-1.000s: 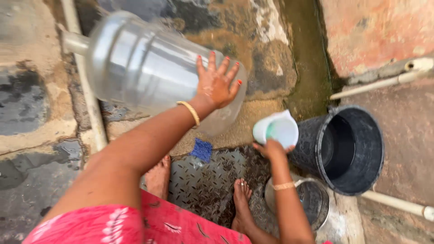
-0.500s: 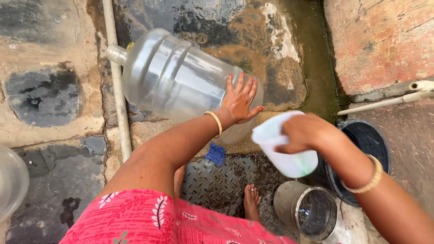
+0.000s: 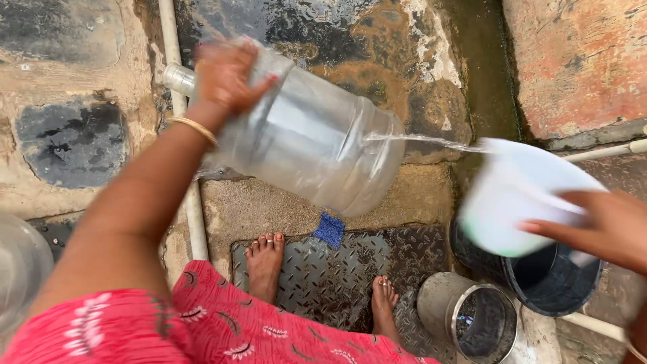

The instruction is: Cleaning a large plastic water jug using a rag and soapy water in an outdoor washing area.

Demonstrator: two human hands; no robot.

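The left hand [image 3: 226,74] lies with fingers curled over the shoulder of the big clear water jug [image 3: 303,138], which is tipped on its side above the stone ground, neck toward the white pipe [image 3: 182,114] at the left. The right hand [image 3: 600,229] has its grip closed on a white scoop [image 3: 519,199], blurred in motion, and a thin stream of water [image 3: 424,140] arcs from it against the jug's base. Below the scoop stands a dark bucket [image 3: 559,286]; beside it, a metal pot [image 3: 472,317] at the edge of the chequered metal plate [image 3: 317,283], where both bare feet stand near a blue scrub pad [image 3: 330,229].

To rinse well — in my judgement — the left hand should hold the jug steady and turn it slowly, while the scoop is aimed low so water sheets over the wall rather than splashing off.
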